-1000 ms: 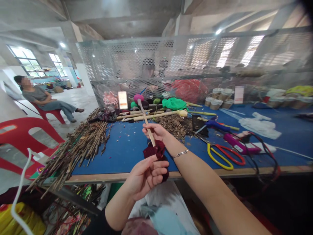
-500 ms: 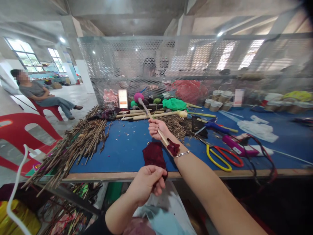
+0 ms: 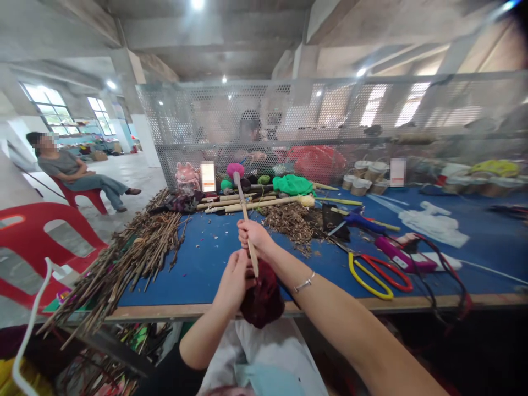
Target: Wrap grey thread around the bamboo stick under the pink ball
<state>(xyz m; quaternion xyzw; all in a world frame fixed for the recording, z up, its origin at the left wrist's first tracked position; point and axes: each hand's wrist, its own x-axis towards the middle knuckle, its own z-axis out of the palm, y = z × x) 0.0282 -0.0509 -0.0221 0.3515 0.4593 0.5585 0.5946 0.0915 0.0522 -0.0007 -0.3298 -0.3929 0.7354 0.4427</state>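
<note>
My right hand (image 3: 253,236) grips a thin wooden stick (image 3: 246,214) near its middle, held almost upright over the front of the blue table (image 3: 206,258). The stick's far end carries a pink fluffy ball (image 3: 235,169). Its near end sits in a dark red wad of fabric (image 3: 264,300). My left hand (image 3: 234,280) presses and pinches that fabric against the stick just below my right hand. A silver bracelet (image 3: 304,284) is on my right wrist.
A heap of dry twigs (image 3: 132,258) covers the table's left side. Yellow-and-red scissors (image 3: 377,272), a pink glue gun (image 3: 402,256), wood chips (image 3: 291,217) and more sticks (image 3: 247,203) lie beyond. A mesh screen (image 3: 330,126) backs the table. A seated person (image 3: 74,170) and red chairs (image 3: 28,231) are at left.
My left hand has risen from the table edge with the dark red fabric and joined it to the stick's near end. My right hand swung the stick back upright.
</note>
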